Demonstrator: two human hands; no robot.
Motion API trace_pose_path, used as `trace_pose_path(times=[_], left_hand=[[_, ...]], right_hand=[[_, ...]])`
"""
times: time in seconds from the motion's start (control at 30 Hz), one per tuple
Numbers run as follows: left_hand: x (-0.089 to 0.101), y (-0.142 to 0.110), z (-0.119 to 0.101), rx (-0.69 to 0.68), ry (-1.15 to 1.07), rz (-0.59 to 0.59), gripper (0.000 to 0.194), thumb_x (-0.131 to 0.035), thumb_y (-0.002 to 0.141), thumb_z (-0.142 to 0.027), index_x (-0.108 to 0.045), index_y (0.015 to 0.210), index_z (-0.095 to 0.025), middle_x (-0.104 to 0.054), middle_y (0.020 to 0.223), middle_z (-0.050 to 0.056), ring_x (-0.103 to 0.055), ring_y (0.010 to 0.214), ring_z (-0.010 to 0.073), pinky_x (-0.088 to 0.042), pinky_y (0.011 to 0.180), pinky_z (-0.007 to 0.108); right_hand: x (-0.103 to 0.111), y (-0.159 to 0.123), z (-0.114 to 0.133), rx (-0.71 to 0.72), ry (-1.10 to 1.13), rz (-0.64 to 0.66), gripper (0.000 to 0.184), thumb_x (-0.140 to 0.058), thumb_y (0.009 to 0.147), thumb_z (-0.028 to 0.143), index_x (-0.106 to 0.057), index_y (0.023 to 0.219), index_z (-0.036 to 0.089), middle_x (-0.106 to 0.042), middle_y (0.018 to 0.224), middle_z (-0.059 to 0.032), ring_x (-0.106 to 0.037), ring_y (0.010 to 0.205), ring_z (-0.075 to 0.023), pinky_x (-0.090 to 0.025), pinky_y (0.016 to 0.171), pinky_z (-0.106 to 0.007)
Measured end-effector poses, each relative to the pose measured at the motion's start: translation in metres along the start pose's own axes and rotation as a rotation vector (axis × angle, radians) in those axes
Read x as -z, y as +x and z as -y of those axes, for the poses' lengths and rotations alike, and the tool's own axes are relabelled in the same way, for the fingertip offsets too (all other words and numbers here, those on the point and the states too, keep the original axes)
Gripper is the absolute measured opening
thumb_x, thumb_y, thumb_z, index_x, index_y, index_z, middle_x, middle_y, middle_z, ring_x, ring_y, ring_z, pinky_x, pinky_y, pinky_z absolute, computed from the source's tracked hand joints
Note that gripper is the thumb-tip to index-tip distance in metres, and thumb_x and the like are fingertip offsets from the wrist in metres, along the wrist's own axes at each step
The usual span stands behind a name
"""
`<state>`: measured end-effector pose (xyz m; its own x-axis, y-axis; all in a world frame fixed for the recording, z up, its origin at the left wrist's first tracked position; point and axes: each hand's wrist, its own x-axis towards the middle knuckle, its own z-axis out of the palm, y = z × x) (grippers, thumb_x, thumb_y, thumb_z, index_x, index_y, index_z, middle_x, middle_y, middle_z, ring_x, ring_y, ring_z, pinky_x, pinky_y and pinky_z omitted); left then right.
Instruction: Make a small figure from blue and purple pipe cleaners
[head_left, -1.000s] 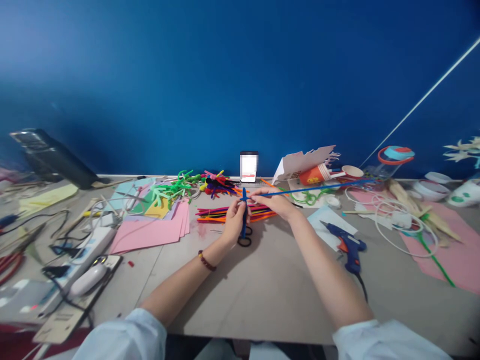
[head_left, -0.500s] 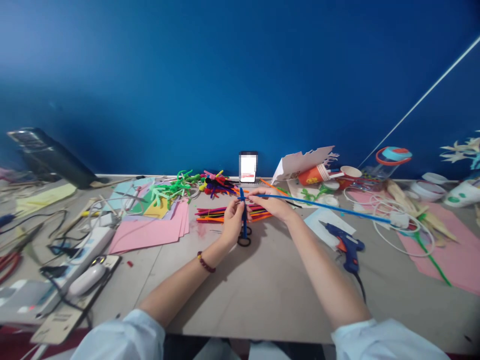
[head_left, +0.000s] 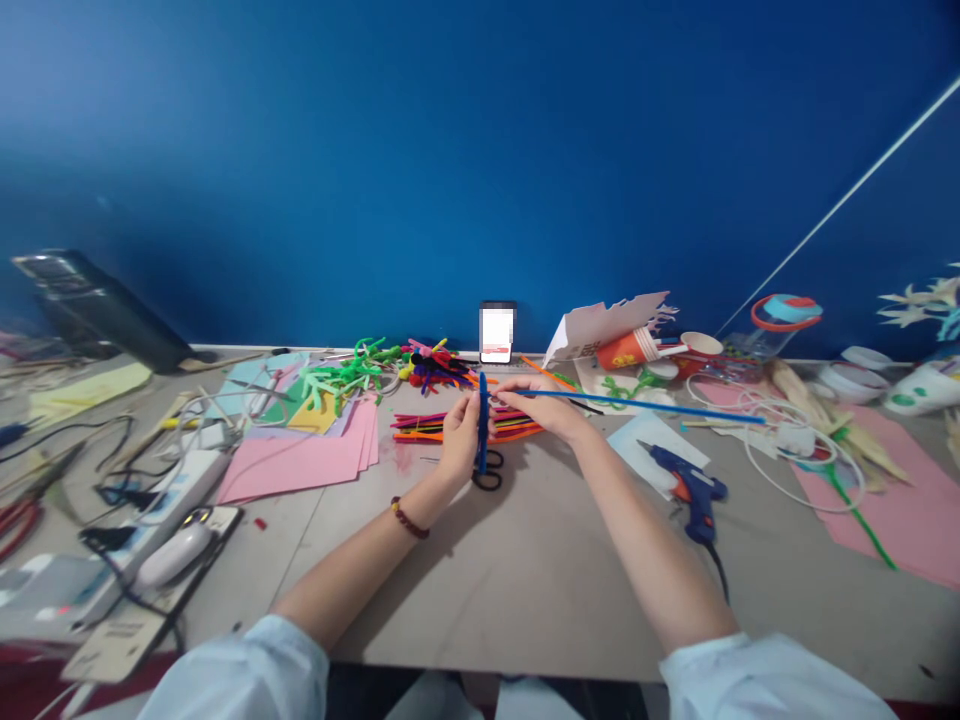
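My left hand is closed around an upright bundle of blue pipe cleaners. Just to its right, my right hand pinches a long blue pipe cleaner, which runs from the bundle past my fingers and out to the right. Behind and below the hands lies a row of pink, orange and dark pipe cleaners, partly covered by them. Black-handled scissors rest on the table beneath the left hand, their blades hidden.
Pink paper sheets and green pipe cleaner pieces lie left. A phone leans against the wall. To the right are a blue glue gun, a white cable and paper cups. A power strip sits at far left.
The free end of the long blue pipe cleaner has drawn in leftward and lifted slightly. The bundle in my left hand has turned a little. Both hands stay in nearly the same place.
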<state>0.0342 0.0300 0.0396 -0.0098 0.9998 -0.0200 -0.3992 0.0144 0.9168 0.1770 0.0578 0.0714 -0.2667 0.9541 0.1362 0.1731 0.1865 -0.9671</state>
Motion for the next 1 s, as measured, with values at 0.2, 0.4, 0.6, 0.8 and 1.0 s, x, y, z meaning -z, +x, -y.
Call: trace_pose_path(times=[0.2, 0.4, 0.6, 0.8, 1.0], left_hand=[[0.002, 0.002, -0.002, 0.054, -0.076, -0.003, 0.036, -0.064, 0.071, -0.05, -0.056, 0.077, -0.016, -0.056, 0.063, -0.003, -0.047, 0.043, 0.0042, -0.037, 0.04, 0.016], [0.006, 0.006, -0.001, 0.094, -0.131, 0.032, 0.031, -0.066, 0.07, -0.044, -0.06, 0.077, -0.015, -0.056, 0.059, -0.003, -0.048, 0.044, 0.0054, -0.035, 0.041, 0.017], [0.008, 0.008, -0.003, 0.076, -0.12, 0.03, 0.026, -0.065, 0.07, -0.039, -0.063, 0.077, -0.014, -0.057, 0.058, -0.003, -0.048, 0.046, 0.0057, -0.036, 0.043, 0.017], [0.008, 0.009, -0.003, 0.101, -0.123, 0.037, 0.025, -0.067, 0.068, -0.037, -0.063, 0.076, -0.014, -0.054, 0.057, -0.003, -0.047, 0.046, 0.0058, -0.035, 0.043, 0.017], [0.008, 0.007, -0.005, 0.089, -0.13, 0.071, 0.028, -0.071, 0.065, -0.039, -0.063, 0.073, -0.014, -0.055, 0.058, -0.003, -0.046, 0.047, 0.0056, -0.035, 0.043, 0.017]], right_hand=[[-0.001, 0.001, -0.003, 0.033, 0.019, 0.049, 0.021, -0.066, 0.072, 0.035, -0.07, 0.082, 0.017, -0.071, 0.085, -0.0042, -0.065, 0.081, -0.0173, -0.049, 0.08, -0.032], [-0.003, -0.002, 0.003, 0.001, 0.057, 0.073, 0.021, -0.072, 0.066, 0.034, -0.067, 0.074, 0.016, -0.068, 0.075, -0.0025, -0.063, 0.074, -0.0159, -0.049, 0.073, -0.03], [-0.005, -0.002, 0.001, 0.044, 0.065, 0.004, 0.027, -0.075, 0.063, 0.034, -0.062, 0.079, 0.018, -0.064, 0.077, -0.0002, -0.059, 0.072, -0.013, -0.047, 0.068, -0.026], [-0.003, -0.001, -0.003, 0.031, 0.137, 0.012, 0.027, -0.074, 0.064, 0.035, -0.061, 0.08, 0.018, -0.064, 0.079, -0.0007, -0.06, 0.075, -0.0136, -0.047, 0.073, -0.028], [0.0, 0.001, -0.008, 0.045, 0.166, -0.015, 0.027, -0.075, 0.063, 0.034, -0.062, 0.082, 0.019, -0.064, 0.082, -0.0006, -0.058, 0.077, -0.0137, -0.047, 0.074, -0.028]])
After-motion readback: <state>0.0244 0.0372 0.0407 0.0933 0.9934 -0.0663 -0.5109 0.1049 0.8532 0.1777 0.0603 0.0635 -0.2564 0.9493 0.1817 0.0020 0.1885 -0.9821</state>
